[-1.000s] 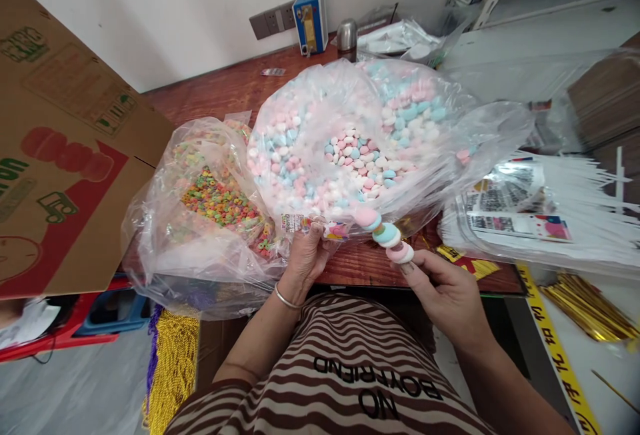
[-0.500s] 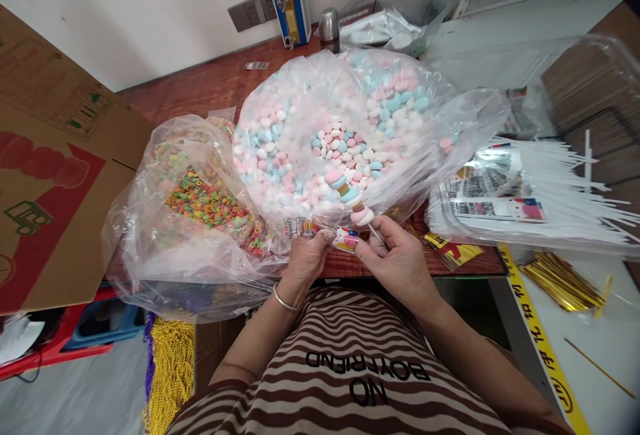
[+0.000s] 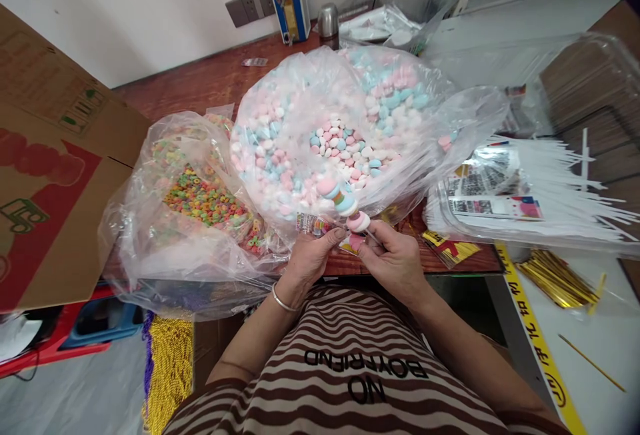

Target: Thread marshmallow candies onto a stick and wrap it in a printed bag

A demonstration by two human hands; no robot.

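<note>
My right hand pinches the thin stick of a candy skewer, strung with pink, blue and white pieces and small coloured rings. In my left hand is a small printed plastic bag, gripped between thumb and fingers. The skewer's lower end lies by the bag's edge; whether it has entered the bag is hidden by my fingers. Just beyond my hands is a large clear bag of pastel marshmallow-like candies. A clear bag of fruit-coloured ring pieces lies to the left.
On the right, a clear plastic tray holds white sticks and printed bags. Gold twist ties lie below it. A cardboard box stands at left; a blue device and metal cup stand by the wall.
The skewer has shifted slightly down and left, nearer the bag. My left hand has turned the bag a little, so more of its printed face shows.
</note>
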